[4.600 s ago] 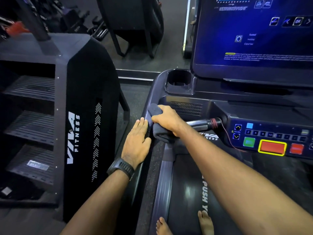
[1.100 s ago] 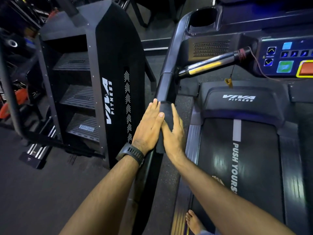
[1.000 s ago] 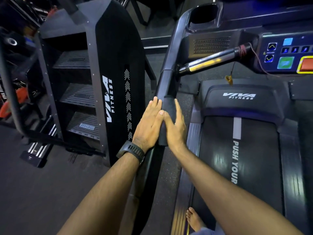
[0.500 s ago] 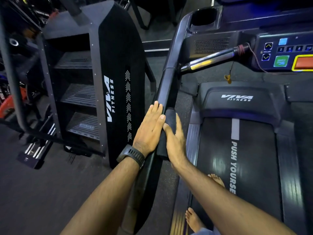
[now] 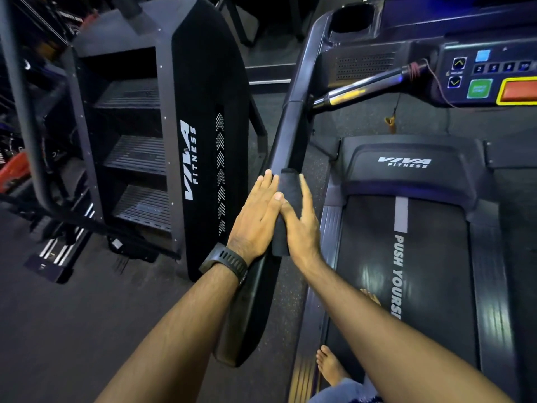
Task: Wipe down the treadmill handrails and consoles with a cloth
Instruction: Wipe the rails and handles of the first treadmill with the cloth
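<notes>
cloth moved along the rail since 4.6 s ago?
Yes. The cloth has slid down the handrail toward the person, away from the chrome bar junction where it was before.

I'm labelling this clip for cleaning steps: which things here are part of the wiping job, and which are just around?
Part of the job: cloth, draped over the handrail; left hand and right hand, flat on either side of it; console, ahead.
Just around: stair machine, cup holder, treadmill belt, wristwatch.
</notes>
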